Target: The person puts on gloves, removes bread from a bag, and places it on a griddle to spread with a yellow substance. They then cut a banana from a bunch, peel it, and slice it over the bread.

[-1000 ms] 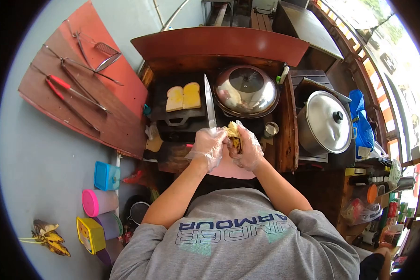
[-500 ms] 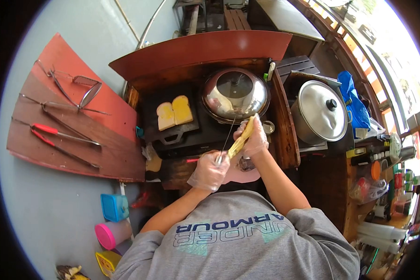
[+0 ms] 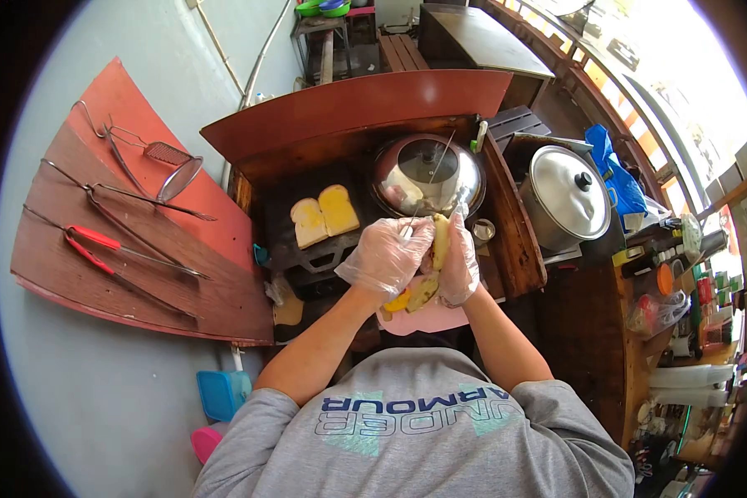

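bright daylight from the right — fisheye-warped, dark vignetted edges, overexposed glare.

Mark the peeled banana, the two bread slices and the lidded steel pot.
Banana (image 3: 441, 239), head view, on its pale peeled flesh.
Bread slices (image 3: 327, 215), head view, where the two meet.
Steel pot (image 3: 563, 199), head view, on its lid.

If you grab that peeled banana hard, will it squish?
Probably. The banana looks soft and peeled, so it likely bruises or snaps. It may slip too, held between the plastic-gloved left hand and right hand.

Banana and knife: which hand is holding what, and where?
Left hand grips the knife at its handle end; right hand wraps the banana around its middle.
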